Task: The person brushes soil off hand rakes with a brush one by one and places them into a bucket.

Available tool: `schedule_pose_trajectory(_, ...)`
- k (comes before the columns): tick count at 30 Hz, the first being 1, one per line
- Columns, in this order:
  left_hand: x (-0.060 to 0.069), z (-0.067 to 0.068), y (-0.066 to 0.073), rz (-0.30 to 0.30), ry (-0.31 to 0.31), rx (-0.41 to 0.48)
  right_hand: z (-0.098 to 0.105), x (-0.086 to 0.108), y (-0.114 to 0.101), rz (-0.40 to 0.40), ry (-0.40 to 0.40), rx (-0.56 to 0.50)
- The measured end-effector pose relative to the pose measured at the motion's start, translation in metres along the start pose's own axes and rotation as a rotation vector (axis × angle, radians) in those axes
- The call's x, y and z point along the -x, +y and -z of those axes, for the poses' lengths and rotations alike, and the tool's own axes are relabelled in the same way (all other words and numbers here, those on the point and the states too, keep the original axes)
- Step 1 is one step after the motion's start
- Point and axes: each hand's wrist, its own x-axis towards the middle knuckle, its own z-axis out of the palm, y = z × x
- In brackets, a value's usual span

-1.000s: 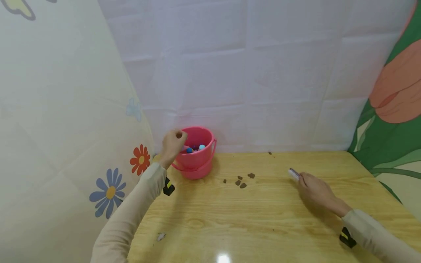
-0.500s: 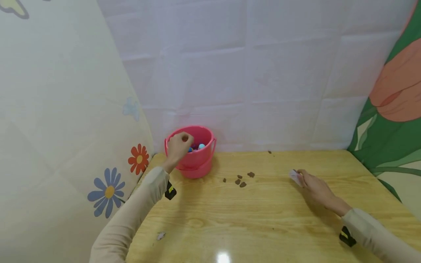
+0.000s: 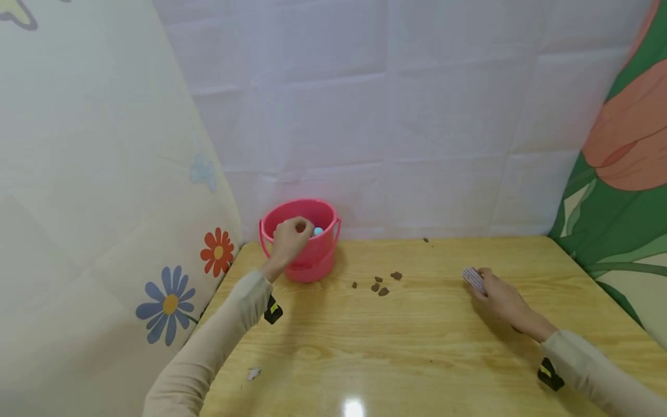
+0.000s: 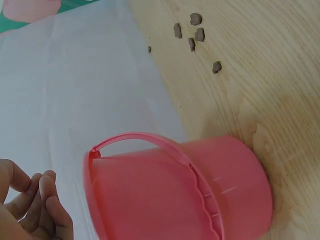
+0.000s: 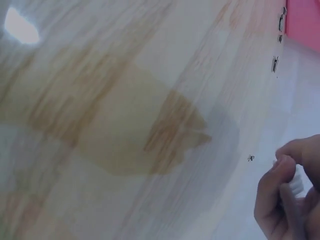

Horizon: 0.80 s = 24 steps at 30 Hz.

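Observation:
My left hand [image 3: 289,238] hovers over the near rim of a pink bucket [image 3: 320,253]. Its thumb and fingertips are drawn together, and nothing shows between them. The left wrist view has the curled fingers [image 4: 57,215] beside the mouth of the bucket, apart from it. A light blue round thing [image 3: 318,231] is visible inside; the hand covers the other contents. On the right, my right hand [image 3: 502,298] grips a small brush [image 3: 474,280] just above the table, its pale bristles turned up. Only part of the brush's white bristles [image 5: 298,185] shows between the fingers in the right wrist view.
Several brown clumps [image 3: 384,292] lie on the wooden table [image 3: 375,341] right of the bucket. A tiny dark bit [image 3: 425,240] is at the back edge, and a greyish scrap [image 3: 253,374] lies at front left. A white cloth [image 3: 396,133] hangs behind the table.
My left hand has moved right and slightly down, from the bucket's left side to over its near rim. My right hand has turned the brush so its bristles face up.

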Motion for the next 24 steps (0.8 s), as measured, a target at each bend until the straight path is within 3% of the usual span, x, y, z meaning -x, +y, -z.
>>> schedule_pose_trajectory(4,0.006,-0.004,-0.005,-0.004,-0.001,0.001,0.002,0.003,-0.001,-0.031,-0.004,-0.017)
schedule_pose_trajectory(11,0.016,-0.012,-0.002,-0.044,-0.024,0.034,0.004,0.006,-0.002,-0.023,0.020,0.111)
schedule_pose_trajectory(14,0.020,-0.017,-0.004,-0.071,-0.004,0.021,0.006,0.005,-0.004,-0.044,0.018,0.141)
schedule_pose_trajectory(19,0.031,-0.024,-0.011,-0.067,0.015,0.023,0.006,0.004,-0.004,-0.070,0.022,0.185)
schedule_pose_trajectory(24,0.039,-0.029,-0.014,-0.080,0.004,0.033,0.008,0.004,-0.003,-0.107,-0.024,0.182)
